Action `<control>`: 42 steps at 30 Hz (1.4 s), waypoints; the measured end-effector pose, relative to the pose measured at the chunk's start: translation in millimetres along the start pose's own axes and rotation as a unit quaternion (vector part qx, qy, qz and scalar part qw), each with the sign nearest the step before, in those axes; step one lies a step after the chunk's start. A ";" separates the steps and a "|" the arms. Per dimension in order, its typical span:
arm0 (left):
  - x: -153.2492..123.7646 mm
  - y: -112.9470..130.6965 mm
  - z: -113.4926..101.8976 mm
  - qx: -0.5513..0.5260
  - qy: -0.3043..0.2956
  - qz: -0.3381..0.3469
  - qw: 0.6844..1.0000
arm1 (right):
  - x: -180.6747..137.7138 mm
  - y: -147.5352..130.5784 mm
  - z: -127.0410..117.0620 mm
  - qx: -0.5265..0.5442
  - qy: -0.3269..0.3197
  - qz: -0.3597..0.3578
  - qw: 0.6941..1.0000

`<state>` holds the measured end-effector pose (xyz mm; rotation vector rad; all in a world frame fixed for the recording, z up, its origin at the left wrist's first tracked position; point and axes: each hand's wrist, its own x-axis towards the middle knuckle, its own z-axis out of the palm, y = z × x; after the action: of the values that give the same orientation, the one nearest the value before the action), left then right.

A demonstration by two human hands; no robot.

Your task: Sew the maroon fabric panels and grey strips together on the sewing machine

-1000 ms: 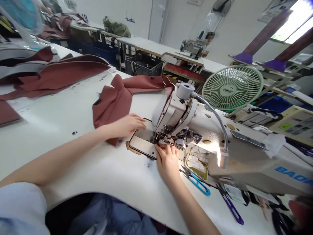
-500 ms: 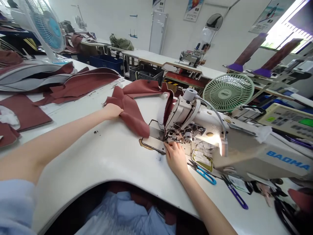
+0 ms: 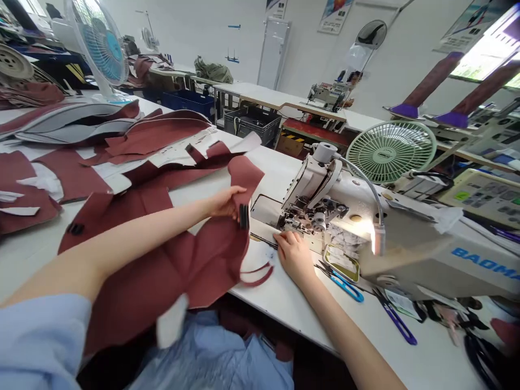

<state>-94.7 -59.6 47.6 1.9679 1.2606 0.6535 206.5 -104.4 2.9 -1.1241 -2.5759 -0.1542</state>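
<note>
My left hand (image 3: 225, 203) is closed on a reddish-brown fabric piece (image 3: 162, 271), which spreads over the table and hangs past its front edge. A black clip (image 3: 244, 216) sits on the fabric just beside my fingertips, and another black clip (image 3: 75, 228) is at its left end. A thin strip of the same colour (image 3: 258, 277) loops off its right side. My right hand (image 3: 294, 254) lies with fingers extended on the bed of the sewing machine (image 3: 317, 200), just in front of the presser foot, holding nothing that I can see.
Blue-handled snips (image 3: 345, 286), purple-handled snips (image 3: 396, 322) and a small tray (image 3: 341, 262) lie right of my right hand. More cut fabric pieces (image 3: 158, 135) cover the table's left side. A green fan (image 3: 390, 151) stands behind the machine. A person (image 3: 351, 92) is at the far tables.
My left hand has pulled the fabric from behind the machine head toward me and turned it, so it now lies under my left arm. My right hand stays by the presser foot.
</note>
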 end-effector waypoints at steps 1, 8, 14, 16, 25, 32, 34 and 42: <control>16.5 2.0 -2.4 -0.018 0.027 0.004 0.999 | -2.0 -5.4 -3.3 0.019 -0.011 -0.024 0.999; 68.6 -15.0 -5.9 -0.060 0.211 -0.067 0.973 | -15.0 -52.1 -3.6 0.081 0.011 -0.008 0.997; 9.4 10.7 -3.5 0.061 0.367 0.030 0.928 | -7.0 -56.1 4.9 0.032 0.065 -0.081 0.994; -14.2 35.6 -1.7 0.145 0.301 0.162 0.929 | -3.7 -57.8 3.8 0.024 0.056 -0.097 0.993; -32.6 33.7 35.5 0.335 -0.011 0.306 0.891 | 18.3 -78.0 -4.2 -0.021 -0.051 -0.016 0.998; -25.1 5.6 28.3 0.239 0.082 0.244 0.936 | 23.7 -94.8 -1.2 0.061 -0.066 -0.078 0.993; -21.8 2.9 29.1 0.274 0.098 0.277 0.916 | 27.7 -96.4 5.1 0.052 -0.062 -0.076 0.994; -11.8 -17.8 33.9 0.363 0.036 0.350 0.863 | 27.1 -82.5 3.6 0.007 -0.060 -0.084 0.995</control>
<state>-84.9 -75.2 12.0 3.1252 0.8564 0.6324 128.2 -141.3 11.1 -0.9378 -2.7720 -0.1107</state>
